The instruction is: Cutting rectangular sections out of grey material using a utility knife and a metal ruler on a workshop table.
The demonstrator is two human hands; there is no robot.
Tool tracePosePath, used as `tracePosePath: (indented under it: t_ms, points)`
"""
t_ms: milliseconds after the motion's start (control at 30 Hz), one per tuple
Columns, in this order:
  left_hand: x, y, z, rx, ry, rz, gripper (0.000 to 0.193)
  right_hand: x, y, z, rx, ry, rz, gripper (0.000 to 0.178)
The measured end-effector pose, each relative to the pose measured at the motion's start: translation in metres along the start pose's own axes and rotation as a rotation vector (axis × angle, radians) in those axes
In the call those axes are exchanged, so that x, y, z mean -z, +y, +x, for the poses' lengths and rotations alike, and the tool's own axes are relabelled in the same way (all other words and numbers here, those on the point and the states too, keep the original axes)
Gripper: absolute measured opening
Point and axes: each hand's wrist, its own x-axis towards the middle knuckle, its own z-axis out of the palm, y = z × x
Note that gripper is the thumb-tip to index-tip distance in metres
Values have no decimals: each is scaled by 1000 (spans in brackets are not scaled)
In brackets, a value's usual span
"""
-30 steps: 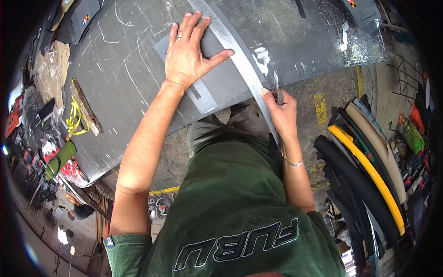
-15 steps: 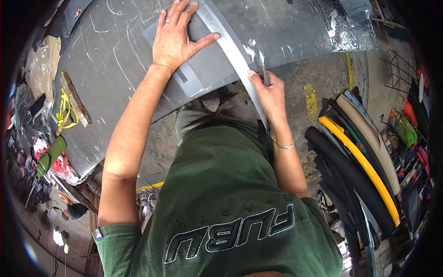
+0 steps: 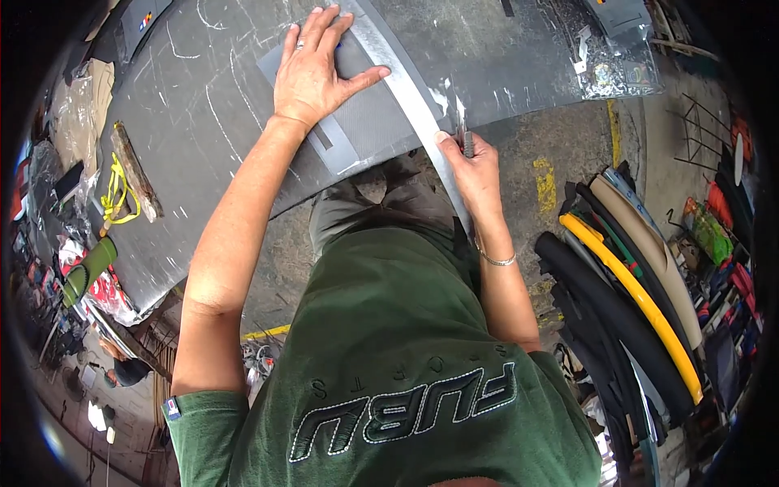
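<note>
My left hand lies flat with fingers spread on a grey sheet piece with a textured middle. Its thumb touches the edge of a long metal ruler, which runs across the sheet and past the table's near edge toward my waist. At that edge my right hand is closed around a utility knife, blade pointing away from me. The right thumb rests against the ruler. A narrow slot shows in the sheet's near left part; the rest of that side is partly hidden beneath my left hand.
The dark, scratched table carries a stick with yellow cord at left and clear plastic at far right. Rolls of material, including a yellow roll, stand on the right. A green roll lies lower left.
The whole view has shifted slightly, with the table appearing a little further right and down. Both hands keep about the same places on the sheet and ruler.
</note>
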Motion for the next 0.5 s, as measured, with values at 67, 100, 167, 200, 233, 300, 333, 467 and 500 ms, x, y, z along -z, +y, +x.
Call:
tracePosePath:
  t_ms: [67,100,167,200,233,300,333,467,500]
  points:
    - [0,0,0,-4,-4,-7,98,0,-1,0,-1,-2,5,28]
    - [-1,0,1,-4,-5,-8,98,0,-1,0,1,3,4,28]
    - [-3,1,2,-9,-6,-17,98,1,0,-1,0,12,2,28]
    - [-10,-9,0,1,1,-7,98,-1,-3,0,13,-5,1,28]
    - [-22,-21,0,-172,214,-320,98,-4,-6,0,26,-21,2,27]
    - [-22,-14,5,-359,413,-655,98,-2,-2,0,19,-4,10,28]
    - [-19,-12,1,-210,232,-330,98,-1,0,-1,15,6,19,28]
    - [-19,-11,-4,-56,125,26,100,1,-3,-2,22,5,-16,29]
    - [-24,-17,-4,-49,128,33,100,-1,-5,-2,28,-2,-2,30]
